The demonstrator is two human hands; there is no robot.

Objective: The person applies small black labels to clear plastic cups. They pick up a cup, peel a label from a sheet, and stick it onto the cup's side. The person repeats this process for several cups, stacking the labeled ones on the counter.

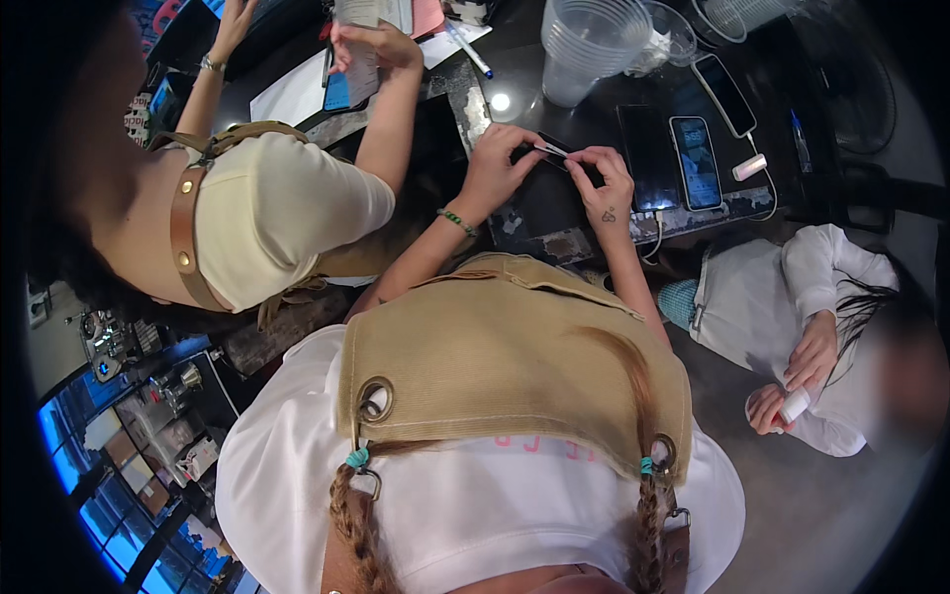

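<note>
My left hand (501, 165) and my right hand (603, 182) are raised just over the near edge of a black table (519, 119). Between their fingertips they pinch a thin whitish strip (552, 151), one end in each hand. Too small to make out, its exact kind is unclear. Behind the strip shows a narrow dark flat object (548, 139), partly covered by my fingers. A dark-screened phone (648, 148) with a white cable lies to the right of my right hand. Beside it rests a phone with a lit screen (695, 163).
Clear plastic cups (582, 59) stand stacked ahead. Farther right are another phone (724, 95), a white charging piece (749, 168) and a blue pen (800, 141). A co-worker (312, 193) at left handles paper slips (362, 67); a person (779, 312) at right holds a small white container (794, 405).
</note>
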